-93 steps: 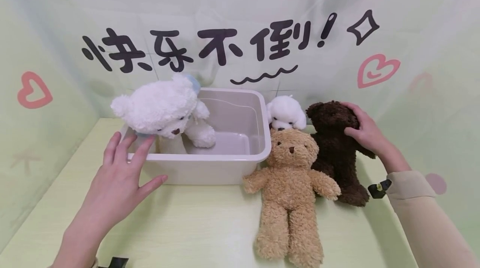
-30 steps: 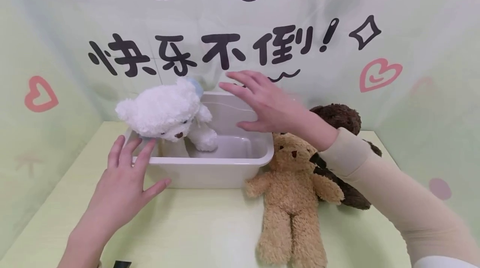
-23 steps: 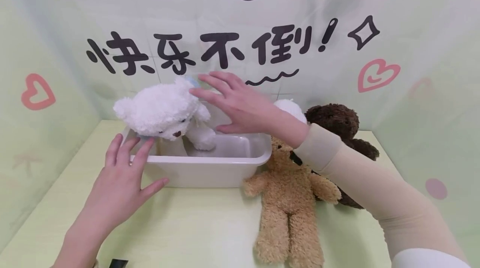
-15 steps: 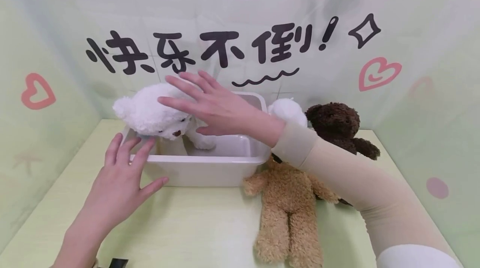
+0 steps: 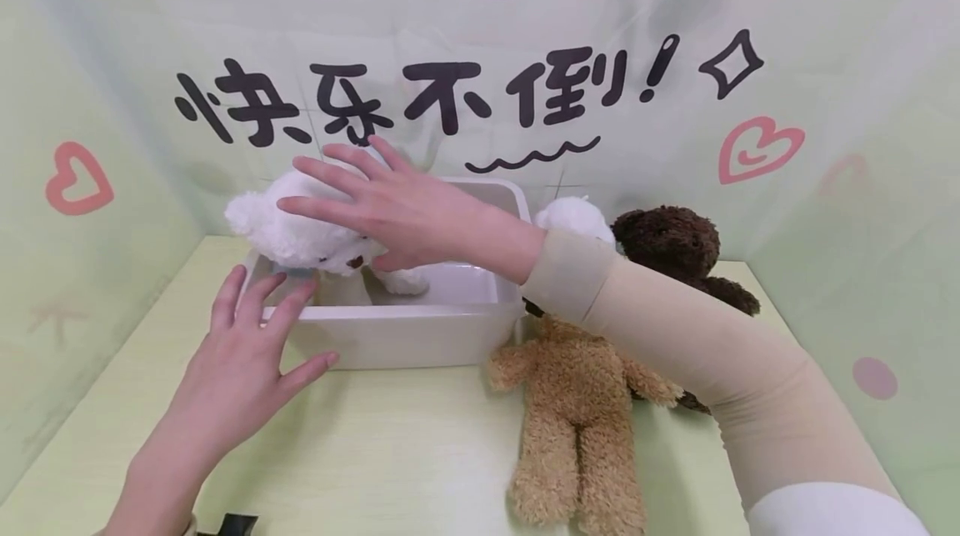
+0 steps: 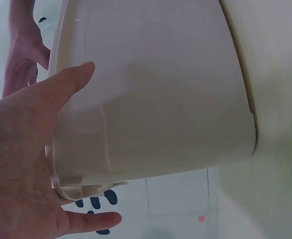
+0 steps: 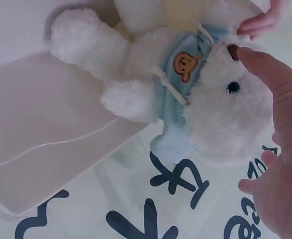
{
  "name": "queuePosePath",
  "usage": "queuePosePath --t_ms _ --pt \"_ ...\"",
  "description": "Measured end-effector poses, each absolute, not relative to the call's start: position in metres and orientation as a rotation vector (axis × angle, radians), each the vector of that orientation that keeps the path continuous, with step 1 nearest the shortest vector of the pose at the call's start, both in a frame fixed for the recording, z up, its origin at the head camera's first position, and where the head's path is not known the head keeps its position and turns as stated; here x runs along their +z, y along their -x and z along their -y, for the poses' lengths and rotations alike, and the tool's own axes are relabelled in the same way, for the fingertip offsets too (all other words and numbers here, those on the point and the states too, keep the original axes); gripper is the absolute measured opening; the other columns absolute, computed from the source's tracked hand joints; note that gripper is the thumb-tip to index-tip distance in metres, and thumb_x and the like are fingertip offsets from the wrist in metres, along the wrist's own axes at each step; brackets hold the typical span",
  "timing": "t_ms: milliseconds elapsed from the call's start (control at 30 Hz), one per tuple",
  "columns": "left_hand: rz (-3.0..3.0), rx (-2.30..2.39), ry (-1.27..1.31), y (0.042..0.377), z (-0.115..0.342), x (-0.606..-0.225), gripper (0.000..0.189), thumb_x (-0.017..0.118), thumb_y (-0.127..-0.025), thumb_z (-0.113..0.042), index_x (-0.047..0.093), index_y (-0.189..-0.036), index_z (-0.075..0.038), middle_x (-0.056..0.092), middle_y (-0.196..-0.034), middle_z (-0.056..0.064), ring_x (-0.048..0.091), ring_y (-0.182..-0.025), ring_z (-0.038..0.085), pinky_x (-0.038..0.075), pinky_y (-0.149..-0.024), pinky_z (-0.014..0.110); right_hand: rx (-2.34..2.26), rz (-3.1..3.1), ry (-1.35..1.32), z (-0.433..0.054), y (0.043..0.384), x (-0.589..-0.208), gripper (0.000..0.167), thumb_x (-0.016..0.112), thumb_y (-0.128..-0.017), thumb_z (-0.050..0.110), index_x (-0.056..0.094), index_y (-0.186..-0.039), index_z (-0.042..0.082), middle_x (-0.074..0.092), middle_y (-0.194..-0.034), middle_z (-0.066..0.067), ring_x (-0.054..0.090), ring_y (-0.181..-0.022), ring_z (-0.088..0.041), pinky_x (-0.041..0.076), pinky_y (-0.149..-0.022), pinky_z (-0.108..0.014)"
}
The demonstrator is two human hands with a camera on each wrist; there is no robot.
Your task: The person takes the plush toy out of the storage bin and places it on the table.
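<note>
A white plush bear (image 5: 273,237) with a light blue scarf (image 7: 178,74) sits in the left part of a pale plastic bin (image 5: 408,340). Its large head rises above the rim and tips forward. My right hand (image 5: 401,211) reaches across the bin, fingers spread over the bear's head. In the right wrist view its thumb is by the brown nose (image 7: 233,52). Beside the bin's front left corner is my left hand (image 5: 243,365), fingers at the rim and straight thumb along the outer front wall (image 6: 150,99).
A tan teddy bear (image 5: 577,436) lies right of the bin on the pale table (image 5: 397,453). Behind it are a white plush toy (image 5: 577,215) and a dark brown bear (image 5: 663,236), both partly hidden by my right sleeve (image 5: 697,344). A printed cloth (image 5: 465,19) hangs at the back.
My right hand has left the dark brown bear and moved left across the bin to over the white bear's head. The left hand stays at the rim.
</note>
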State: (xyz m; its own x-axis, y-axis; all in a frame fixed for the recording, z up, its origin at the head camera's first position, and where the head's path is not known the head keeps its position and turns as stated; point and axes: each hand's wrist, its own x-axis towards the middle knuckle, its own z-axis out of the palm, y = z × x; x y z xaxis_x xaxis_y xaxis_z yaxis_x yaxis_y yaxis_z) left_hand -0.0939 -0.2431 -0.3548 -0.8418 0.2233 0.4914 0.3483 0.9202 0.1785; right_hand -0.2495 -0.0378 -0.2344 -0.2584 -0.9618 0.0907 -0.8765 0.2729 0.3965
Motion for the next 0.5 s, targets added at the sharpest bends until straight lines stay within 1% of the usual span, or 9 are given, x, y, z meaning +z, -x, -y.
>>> queuePosePath --t_ms 67,133,167,200,267,333,433,500 --pt "2.603 -0.367 0.416 0.094 0.244 -0.354 0.082 0.075 -0.083 -0.061 0.052 -0.142 -0.01 0.042 -0.142 0.032 0.02 -0.145 0.056 0.042 -0.092 0.077 -0.38 2.238 -1.694 0.042 0.252 -0.231 0.11 0.081 -0.082 0.055 0.013 -0.165 0.033 0.004 -0.172 -0.005 0.006 -0.156 -0.03 0.014 -0.123 -0.057" --pt "2.611 -0.384 0.416 0.094 0.244 -0.354 0.082 0.088 -0.074 -0.042 0.053 -0.141 -0.01 0.04 -0.144 0.032 0.019 -0.145 0.055 0.04 -0.096 0.077 -0.382 2.23 -1.709 0.047 0.255 -0.231 0.11 0.082 -0.082 0.055 0.014 -0.165 0.033 0.006 -0.172 -0.005 0.008 -0.155 -0.03 0.015 -0.123 -0.056" --pt "2.616 -0.39 0.413 0.095 0.244 -0.354 0.083 0.09 -0.072 -0.04 0.054 -0.14 -0.01 0.039 -0.145 0.032 0.018 -0.145 0.055 0.04 -0.095 0.078 -0.38 2.224 -1.719 0.049 0.256 -0.232 0.109 0.081 -0.082 0.055 0.015 -0.165 0.033 0.007 -0.172 -0.005 0.009 -0.155 -0.031 0.016 -0.123 -0.055" --pt "2.62 -0.401 0.413 0.095 0.244 -0.354 0.084 0.092 -0.069 -0.033 0.054 -0.139 -0.01 0.038 -0.146 0.032 0.017 -0.146 0.055 0.039 -0.097 0.077 -0.382 2.216 -1.729 0.051 0.258 -0.233 0.108 0.081 -0.082 0.056 0.016 -0.165 0.032 0.008 -0.171 -0.006 0.011 -0.155 -0.031 0.017 -0.123 -0.055" --pt "2.625 -0.421 0.416 0.095 0.245 -0.354 0.082 0.093 -0.068 -0.032 0.055 -0.137 -0.009 0.036 -0.148 0.033 0.015 -0.147 0.054 0.036 -0.1 0.077 -0.397 2.203 -1.746 0.055 0.26 -0.237 0.107 0.08 -0.082 0.058 0.016 -0.165 0.032 0.008 -0.171 -0.007 0.011 -0.155 -0.032 0.017 -0.123 -0.054" --pt "2.627 -0.432 0.42 0.095 0.246 -0.354 0.08 0.093 -0.068 -0.032 0.056 -0.135 -0.008 0.035 -0.15 0.033 0.014 -0.148 0.054 0.035 -0.101 0.077 -0.396 2.197 -1.762 0.058 0.263 -0.24 0.106 0.079 -0.083 0.059 0.017 -0.165 0.033 0.009 -0.171 -0.008 0.013 -0.154 -0.033 0.018 -0.123 -0.055" --pt "2.629 -0.429 0.418 0.095 0.247 -0.353 0.079 0.093 -0.069 -0.033 0.057 -0.134 -0.008 0.035 -0.151 0.033 0.014 -0.148 0.054 0.035 -0.1 0.077 -0.427 2.184 -1.767 0.063 0.265 -0.245 0.108 0.077 -0.083 0.062 0.014 -0.165 0.035 0.008 -0.171 -0.007 0.013 -0.154 -0.033 0.018 -0.122 -0.056" --pt "2.631 -0.422 0.412 0.094 0.247 -0.353 0.079 0.093 -0.069 -0.034 0.057 -0.134 -0.008 0.036 -0.15 0.033 0.015 -0.147 0.055 0.036 -0.098 0.078 -0.457 2.167 -1.779 0.067 0.266 -0.247 0.106 0.075 -0.085 0.063 0.011 -0.165 0.037 0.008 -0.172 -0.007 0.013 -0.154 -0.033 0.018 -0.122 -0.059"
